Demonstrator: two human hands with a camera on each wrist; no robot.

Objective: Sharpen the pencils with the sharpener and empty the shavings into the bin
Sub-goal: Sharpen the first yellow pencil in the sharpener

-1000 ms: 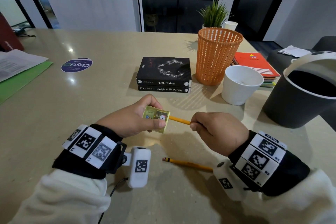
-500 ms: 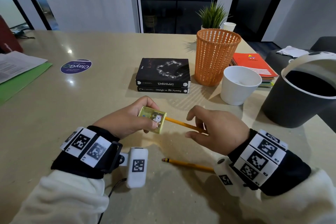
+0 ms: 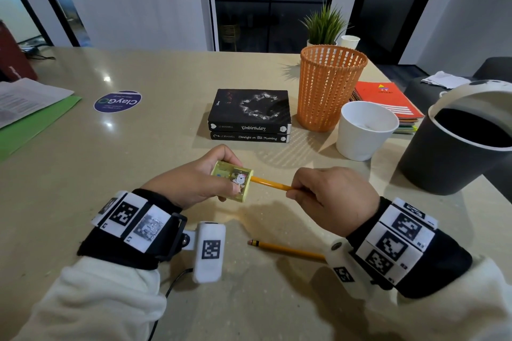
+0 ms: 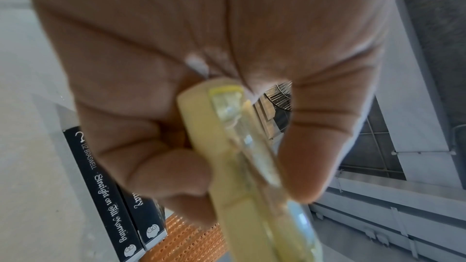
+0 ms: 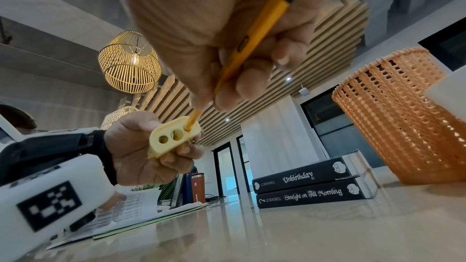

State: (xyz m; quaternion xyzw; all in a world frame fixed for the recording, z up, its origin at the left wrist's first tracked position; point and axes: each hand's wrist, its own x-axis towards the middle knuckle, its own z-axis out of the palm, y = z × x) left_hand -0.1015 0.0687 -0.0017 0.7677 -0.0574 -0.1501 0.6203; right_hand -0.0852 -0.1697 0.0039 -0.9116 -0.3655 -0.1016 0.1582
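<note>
My left hand [image 3: 199,178] grips a small yellow sharpener [image 3: 232,176] with a cartoon sticker, held above the table; the left wrist view shows the sharpener [image 4: 242,156] between thumb and curled fingers. A yellow pencil [image 3: 270,183] sticks into the rightmost hole of the sharpener [image 5: 174,136]. My right hand [image 3: 329,196] pinches the pencil [image 5: 254,41] along its shaft with curled fingers. A second yellow pencil [image 3: 285,250] lies on the table below my hands, eraser end to the left. The dark grey bin [image 3: 454,158] with a white rim stands at the right table edge.
Two stacked black books [image 3: 249,116] lie beyond my hands. An orange mesh basket [image 3: 329,86], a white cup [image 3: 363,130] and an orange notebook [image 3: 388,97] sit at the back right. Papers on a green folder [image 3: 30,119] and a round sticker [image 3: 117,101] are at the left.
My right hand loosened on the pencil half a second ago, then closed round it again nearer the sharpener. The left hand and sharpener stayed almost still.
</note>
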